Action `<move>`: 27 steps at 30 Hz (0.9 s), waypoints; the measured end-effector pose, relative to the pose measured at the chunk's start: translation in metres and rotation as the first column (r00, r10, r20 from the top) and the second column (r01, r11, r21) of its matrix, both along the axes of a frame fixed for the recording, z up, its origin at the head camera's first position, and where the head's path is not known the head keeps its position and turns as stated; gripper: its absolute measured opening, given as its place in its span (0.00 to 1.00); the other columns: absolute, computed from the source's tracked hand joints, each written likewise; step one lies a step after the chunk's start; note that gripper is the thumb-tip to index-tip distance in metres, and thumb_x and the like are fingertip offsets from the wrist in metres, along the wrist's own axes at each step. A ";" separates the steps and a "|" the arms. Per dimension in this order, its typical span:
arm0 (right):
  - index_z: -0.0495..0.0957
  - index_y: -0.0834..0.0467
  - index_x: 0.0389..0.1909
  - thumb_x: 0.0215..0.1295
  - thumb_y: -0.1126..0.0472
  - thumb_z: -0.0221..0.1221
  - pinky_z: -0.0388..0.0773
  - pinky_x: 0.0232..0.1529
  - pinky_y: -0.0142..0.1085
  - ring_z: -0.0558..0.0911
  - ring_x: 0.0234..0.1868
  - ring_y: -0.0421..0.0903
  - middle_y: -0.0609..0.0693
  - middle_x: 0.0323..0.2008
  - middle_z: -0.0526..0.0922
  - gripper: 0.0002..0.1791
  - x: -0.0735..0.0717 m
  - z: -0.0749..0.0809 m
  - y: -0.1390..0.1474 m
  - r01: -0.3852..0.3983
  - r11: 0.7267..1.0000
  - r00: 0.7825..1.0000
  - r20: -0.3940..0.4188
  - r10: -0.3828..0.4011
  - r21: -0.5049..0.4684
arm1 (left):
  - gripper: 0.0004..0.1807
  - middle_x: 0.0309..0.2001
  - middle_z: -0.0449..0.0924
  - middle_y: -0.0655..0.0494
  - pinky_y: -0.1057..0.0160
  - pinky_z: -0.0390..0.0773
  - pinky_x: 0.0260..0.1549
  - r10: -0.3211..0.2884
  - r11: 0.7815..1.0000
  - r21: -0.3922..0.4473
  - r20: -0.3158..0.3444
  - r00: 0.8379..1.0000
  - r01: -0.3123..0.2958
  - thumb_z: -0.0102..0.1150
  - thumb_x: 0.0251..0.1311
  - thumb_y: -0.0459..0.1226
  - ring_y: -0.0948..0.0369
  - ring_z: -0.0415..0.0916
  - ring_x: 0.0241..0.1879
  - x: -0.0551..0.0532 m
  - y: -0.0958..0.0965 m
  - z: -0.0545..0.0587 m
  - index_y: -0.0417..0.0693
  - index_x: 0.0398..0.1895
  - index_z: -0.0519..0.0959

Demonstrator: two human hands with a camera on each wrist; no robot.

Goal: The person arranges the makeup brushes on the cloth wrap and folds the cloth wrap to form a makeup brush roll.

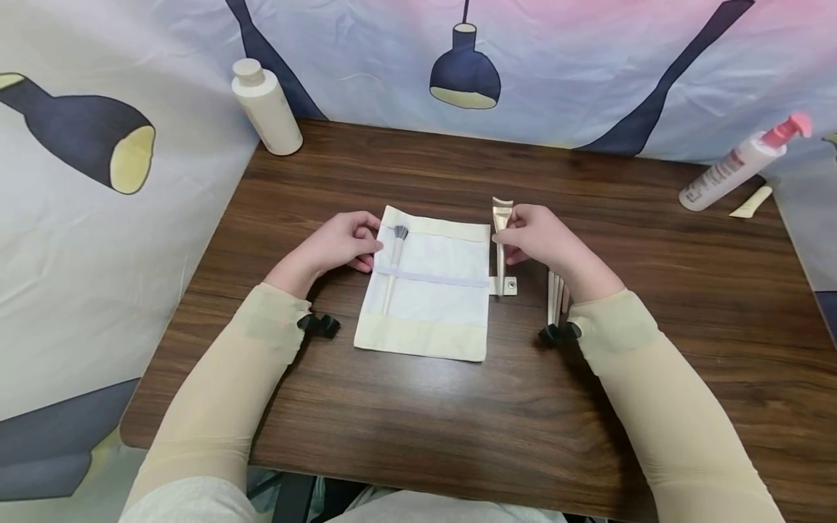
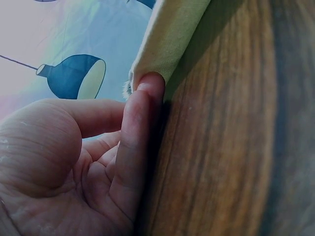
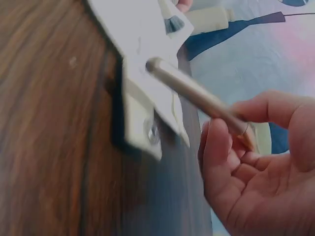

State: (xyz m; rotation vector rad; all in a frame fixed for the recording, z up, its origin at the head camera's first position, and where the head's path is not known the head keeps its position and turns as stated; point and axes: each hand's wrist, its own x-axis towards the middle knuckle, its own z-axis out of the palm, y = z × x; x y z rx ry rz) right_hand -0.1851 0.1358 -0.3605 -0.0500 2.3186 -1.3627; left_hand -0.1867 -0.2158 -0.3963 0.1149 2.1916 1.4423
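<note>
A cream cloth brush roll (image 1: 431,341) lies unrolled on the table, with a strap across its middle and a snap tab (image 1: 511,285) on its right side. One makeup brush (image 1: 395,265) with dark bristles is tucked under the strap at the left. My left hand (image 1: 343,241) pinches the roll's upper left edge; in the left wrist view thumb and finger meet at the cloth (image 2: 170,39). Between right thumb and fingers, my right hand (image 1: 539,236) holds a gold makeup brush (image 1: 501,250), handle end downward, above the roll's right edge. In the right wrist view its handle (image 3: 192,88) points towards the roll.
Several more light handles (image 1: 554,298) lie beneath my right wrist. A white capped bottle (image 1: 269,112) stands at the back left. At the back right are a pink-topped pump bottle (image 1: 731,172) and a small cream-coloured object (image 1: 752,203). A printed cloth (image 1: 379,65) hangs behind the table.
</note>
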 end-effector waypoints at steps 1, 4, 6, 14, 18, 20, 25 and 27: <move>0.70 0.65 0.44 0.71 0.64 0.61 0.88 0.36 0.38 0.83 0.28 0.45 0.51 0.30 0.79 0.11 -0.002 0.000 -0.003 0.008 0.999 1.000 0.010 -0.008 -0.040 | 0.19 0.30 0.80 0.49 0.60 0.89 0.29 0.000 1.000 -0.001 0.000 1.000 0.000 0.59 0.71 0.31 0.57 0.82 0.26 0.000 0.000 -0.001 0.38 0.62 0.71; 0.71 0.65 0.46 0.72 0.64 0.60 0.87 0.34 0.36 0.82 0.28 0.44 0.51 0.29 0.80 0.10 -0.007 -0.001 -0.013 0.026 0.985 0.999 0.036 -0.020 -0.168 | 0.18 0.30 0.80 0.49 0.60 0.89 0.29 0.005 1.000 -0.004 0.000 1.000 -0.005 0.59 0.71 0.31 0.57 0.82 0.26 0.000 0.000 0.000 0.40 0.62 0.71; 0.71 0.66 0.49 0.74 0.64 0.58 0.87 0.34 0.35 0.82 0.28 0.45 0.52 0.30 0.79 0.11 -0.009 -0.002 -0.020 0.034 0.972 0.998 0.053 -0.022 -0.232 | 0.19 0.30 0.79 0.49 0.60 0.89 0.29 0.004 1.000 -0.005 -0.001 1.000 -0.004 0.59 0.71 0.31 0.57 0.82 0.26 0.001 0.000 0.001 0.40 0.62 0.71; 0.70 0.68 0.59 0.79 0.58 0.55 0.89 0.40 0.38 0.84 0.35 0.48 0.59 0.40 0.80 0.18 -0.016 -0.010 -0.050 0.041 0.951 0.994 0.112 -0.007 -0.305 | 0.19 0.29 0.79 0.49 0.60 0.88 0.30 0.000 1.000 -0.014 0.003 1.000 0.000 0.59 0.71 0.32 0.57 0.81 0.26 0.001 0.002 0.004 0.40 0.62 0.71; 0.70 0.67 0.59 0.80 0.58 0.55 0.89 0.43 0.39 0.85 0.37 0.48 0.59 0.42 0.80 0.18 -0.021 -0.015 -0.061 0.073 0.933 0.988 0.153 -0.020 -0.352 | 0.19 0.30 0.79 0.49 0.60 0.88 0.30 0.002 1.000 -0.012 0.008 1.000 -0.002 0.59 0.71 0.32 0.57 0.81 0.26 0.000 0.001 0.004 0.41 0.62 0.71; 0.70 0.66 0.59 0.80 0.58 0.54 0.89 0.43 0.39 0.85 0.37 0.49 0.59 0.43 0.80 0.18 -0.023 -0.017 -0.066 0.095 0.923 0.984 0.174 -0.031 -0.372 | 0.19 0.29 0.78 0.49 0.60 0.88 0.30 0.004 1.000 -0.009 0.011 1.000 -0.004 0.59 0.72 0.32 0.57 0.81 0.26 0.000 0.000 0.003 0.40 0.62 0.71; 0.72 0.66 0.60 0.80 0.58 0.54 0.89 0.43 0.40 0.85 0.35 0.48 0.59 0.41 0.80 0.17 -0.025 -0.020 -0.077 0.140 0.906 0.979 0.194 -0.066 -0.399 | 0.18 0.29 0.78 0.49 0.61 0.88 0.29 0.008 1.000 -0.009 0.012 1.000 -0.008 0.59 0.71 0.31 0.58 0.81 0.26 0.001 0.001 0.003 0.40 0.62 0.71; 0.73 0.65 0.60 0.80 0.58 0.54 0.89 0.43 0.40 0.85 0.35 0.48 0.59 0.41 0.81 0.17 -0.025 -0.021 -0.081 0.150 0.903 0.978 0.197 -0.074 -0.402 | 0.18 0.29 0.78 0.49 0.61 0.88 0.29 0.010 1.000 -0.009 0.008 1.000 -0.010 0.59 0.71 0.31 0.57 0.81 0.26 0.001 0.001 0.003 0.40 0.62 0.71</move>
